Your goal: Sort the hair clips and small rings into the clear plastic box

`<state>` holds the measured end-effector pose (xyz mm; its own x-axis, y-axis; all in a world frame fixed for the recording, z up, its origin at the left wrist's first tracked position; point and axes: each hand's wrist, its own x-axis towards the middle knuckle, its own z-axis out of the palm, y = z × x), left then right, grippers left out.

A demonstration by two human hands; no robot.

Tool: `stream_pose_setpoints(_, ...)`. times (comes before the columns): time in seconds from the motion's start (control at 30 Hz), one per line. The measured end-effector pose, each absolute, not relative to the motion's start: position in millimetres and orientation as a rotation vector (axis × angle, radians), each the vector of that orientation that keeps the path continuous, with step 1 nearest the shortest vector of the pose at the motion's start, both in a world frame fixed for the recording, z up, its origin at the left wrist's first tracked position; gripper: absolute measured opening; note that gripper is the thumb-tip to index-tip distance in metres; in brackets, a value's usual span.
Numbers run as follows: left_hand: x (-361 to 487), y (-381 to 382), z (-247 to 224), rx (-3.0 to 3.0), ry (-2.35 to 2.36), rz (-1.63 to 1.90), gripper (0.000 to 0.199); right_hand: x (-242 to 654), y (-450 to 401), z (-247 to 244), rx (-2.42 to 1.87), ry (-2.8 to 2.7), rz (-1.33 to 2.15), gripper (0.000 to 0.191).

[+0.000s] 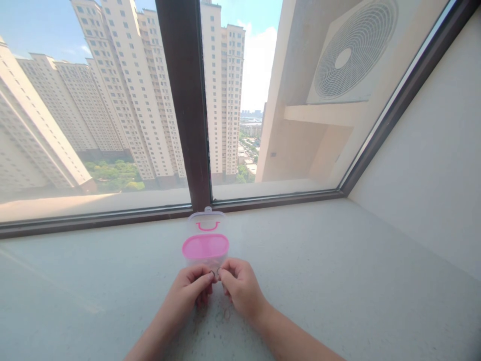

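Note:
My left hand (195, 283) is closed in a pinch, thumb against forefinger, on a small dark loop (212, 273). Facing it at nearly the same height, my right hand (238, 286) pinches another bit of thin dark loop (218, 271). Whether these are two loops or parts of one, I cannot tell. Just beyond the fingertips stands a small clear box with a pink rim (205, 246); its lower front is partly hidden by my hands. Its clear lid (208, 220), with a pink handle, is raised at the back. Thin loops (225, 314) lie on the sill below my hands.
The pale speckled windowsill (319, 281) spreads to both sides. Behind the box runs a dark window frame (195, 150), with tall buildings and an outdoor fan unit (353, 50) beyond the glass. A white wall (432, 165) borders the right side.

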<state>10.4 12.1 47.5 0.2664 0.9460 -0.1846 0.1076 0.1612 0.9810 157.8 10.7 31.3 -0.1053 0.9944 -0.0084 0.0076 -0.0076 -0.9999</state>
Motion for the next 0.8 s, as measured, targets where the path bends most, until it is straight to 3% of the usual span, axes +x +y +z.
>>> stream_pose_setpoints(0.8,12.3,12.9,47.4,1.303,1.135,0.822,0.025,160.2,9.2,36.6,-1.159,-1.278,1.315,0.014)
